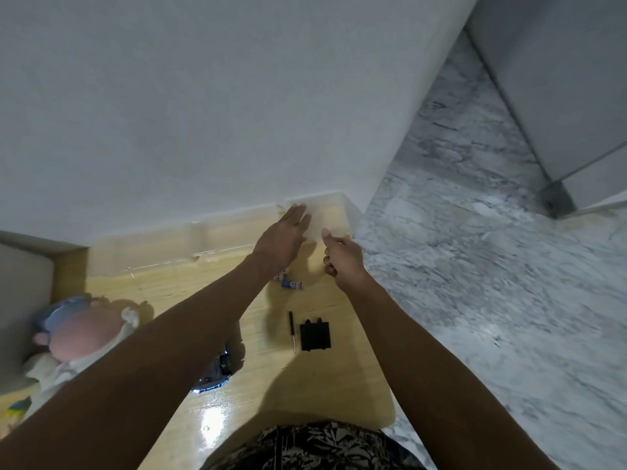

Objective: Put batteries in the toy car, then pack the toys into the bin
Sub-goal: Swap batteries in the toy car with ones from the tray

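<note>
My left hand (286,234) reaches toward the wall with straight fingers that touch a blurred clear plastic piece (334,215). My right hand (342,262) has curled fingers and a raised thumb, and it seems to pinch that piece's lower edge. Below the hands a blue and white battery (294,285) lies on the wooden table (305,385); another battery (282,275) shows partly under my left wrist. Nearer to me lie a thin black screwdriver (291,330) and a black battery cover (315,336). The blue toy car (217,373) is mostly hidden under my left forearm.
A baby doll (81,334) in pale clothes lies at the table's left side, next to a grey object (20,293) at the left edge. A white wall (203,113) backs the table. The table's right edge drops to a marble floor (475,249).
</note>
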